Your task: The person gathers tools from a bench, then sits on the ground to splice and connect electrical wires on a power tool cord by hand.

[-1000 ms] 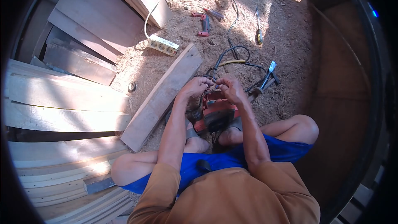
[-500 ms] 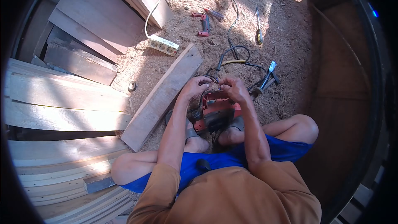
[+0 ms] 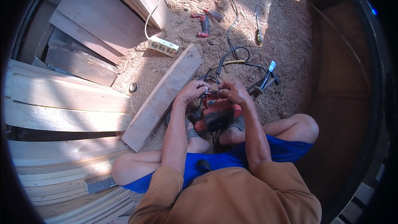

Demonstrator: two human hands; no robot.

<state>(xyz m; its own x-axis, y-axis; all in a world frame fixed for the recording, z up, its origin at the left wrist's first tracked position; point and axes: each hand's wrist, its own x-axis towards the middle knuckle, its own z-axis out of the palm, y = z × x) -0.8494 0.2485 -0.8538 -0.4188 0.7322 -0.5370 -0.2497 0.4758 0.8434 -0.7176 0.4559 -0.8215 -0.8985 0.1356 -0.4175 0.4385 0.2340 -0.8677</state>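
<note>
A red and black power tool (image 3: 218,112) rests between my feet, its upper end open with thin wires (image 3: 213,94) showing. My left hand (image 3: 193,91) is closed in a pinch at the left of that end, fingertips on a wire. From the other side my right hand (image 3: 234,92) pinches the wires too, thumb and forefinger together. The fingers partly cover the wire ends. Just beyond both hands a black cable (image 3: 218,69) loops over the ground, with a yellow piece (image 3: 234,62) along it.
A thick wooden beam (image 3: 163,97) lies left of my hands, near a power strip (image 3: 163,45). Ahead are a red handle piece (image 3: 203,25) and screwdriver (image 3: 258,33). A chisel-like tool (image 3: 268,74) lies right. Tape roll (image 3: 132,87) and stacked boards (image 3: 66,99) are left.
My left hand has shifted slightly right and down, closer to the tool's open end. The right hand has moved slightly left, so the fingertips are nearer each other.
</note>
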